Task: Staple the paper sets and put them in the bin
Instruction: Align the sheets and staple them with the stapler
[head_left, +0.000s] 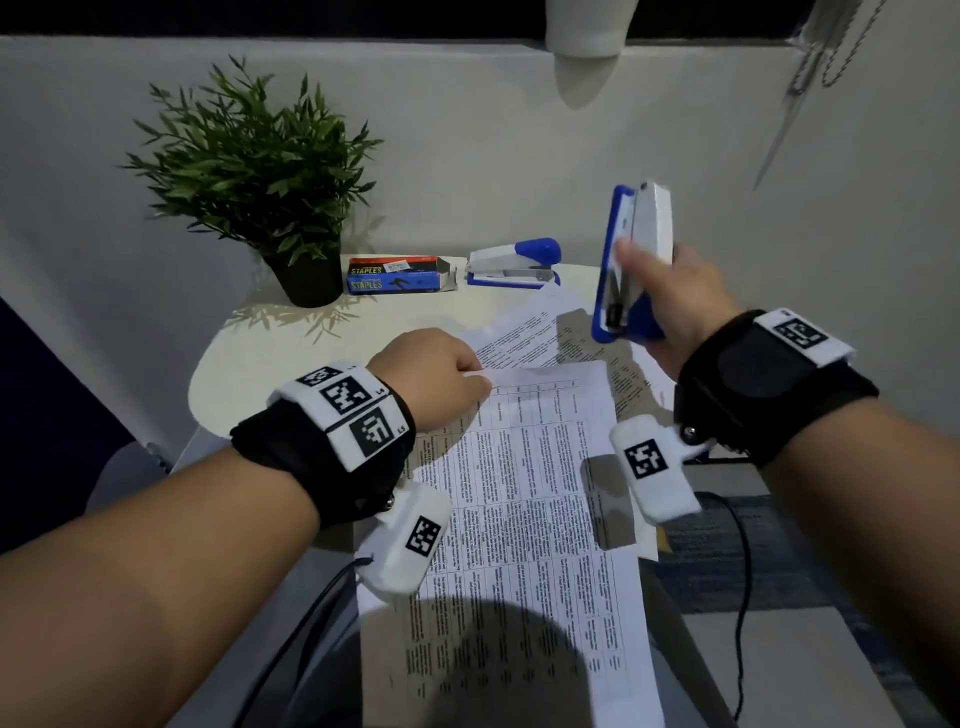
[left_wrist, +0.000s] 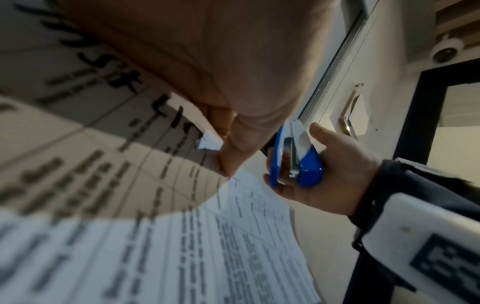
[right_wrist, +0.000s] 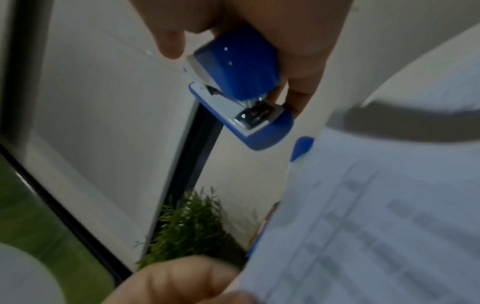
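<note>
The right hand (head_left: 670, 306) holds a blue and white stapler (head_left: 631, 260) raised in the air, its fingers (left_wrist: 318, 131) curled around the body, with the mouth end pointing up and away from the wrist. The left hand (head_left: 434, 376) pinches the upper left corner of a printed paper set (head_left: 524, 499); its fingers are clenched on that corner, and the sheets hang from them toward the person. The held stapler is apart from the paper, to the right of the left fingers. More printed sheets (head_left: 535, 327) lie on the white surface (head_left: 244, 364) just beyond the left fingers. Farther beyond them stand a second stapler (head_left: 514, 262), a box of staples (head_left: 397, 275) and a potted plant (head_left: 254, 176).
</note>
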